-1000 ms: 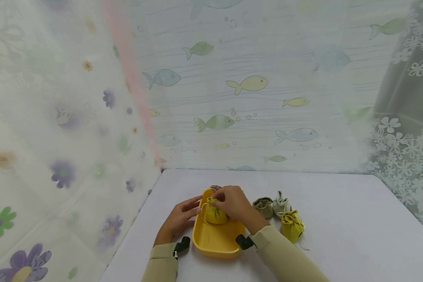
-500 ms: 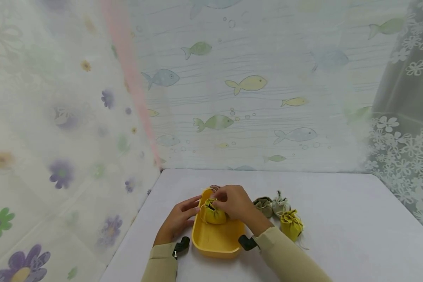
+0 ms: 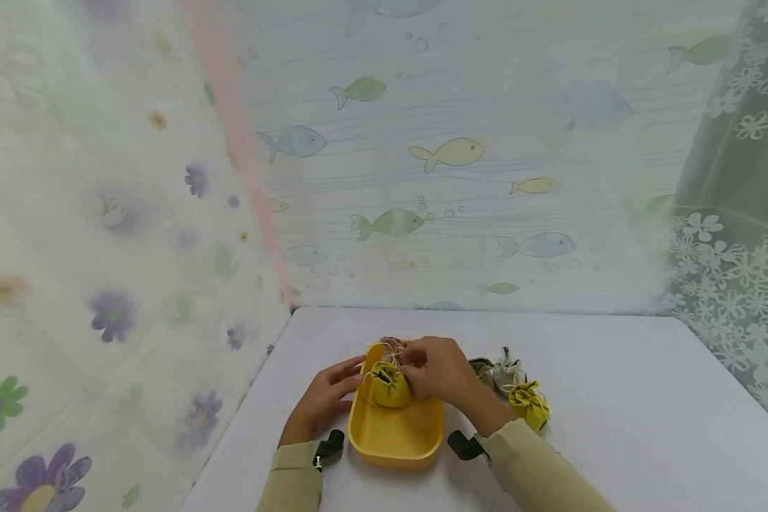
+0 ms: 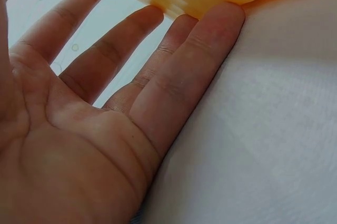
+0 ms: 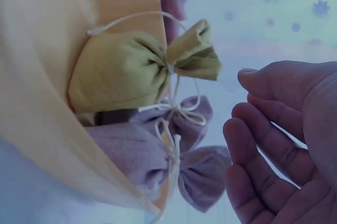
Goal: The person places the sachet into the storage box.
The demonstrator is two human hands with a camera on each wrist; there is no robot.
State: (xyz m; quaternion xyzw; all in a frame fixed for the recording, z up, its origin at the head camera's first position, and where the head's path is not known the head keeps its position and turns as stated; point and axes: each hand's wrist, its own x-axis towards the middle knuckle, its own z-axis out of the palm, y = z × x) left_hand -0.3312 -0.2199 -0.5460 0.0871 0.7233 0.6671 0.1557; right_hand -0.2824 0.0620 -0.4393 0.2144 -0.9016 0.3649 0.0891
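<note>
In the head view a small yellow drawstring pouch (image 3: pixel 390 387) stands inside a yellow plastic tray (image 3: pixel 393 435). My right hand (image 3: pixel 438 371) is just right of that pouch. The right wrist view shows this hand (image 5: pixel 284 142) with loosely bent fingers and a gap between them and the yellow pouch (image 5: pixel 116 74), its neck tied with cream cord. Beside it in the tray lie two mauve pouches, the nearer one (image 5: pixel 134 153) with a loose cord. My left hand (image 3: pixel 320 400) touches the tray's left side with extended fingers (image 4: pixel 174 84), as the left wrist view shows up close.
Right of the tray, partly behind my right forearm, stand an olive-brown pouch (image 3: pixel 482 370), a pale grey pouch (image 3: pixel 508 372) and another yellow pouch (image 3: pixel 530 404). All rest on a white-covered table (image 3: pixel 627 405). A fish-patterned curtain (image 3: pixel 448 213) hangs behind its far edge.
My right hand has let go of the yellow pouch's gathered top and drawn away to the right. The pouch's top has tipped, and more of the mauve pouch behind shows. The left hand stays put.
</note>
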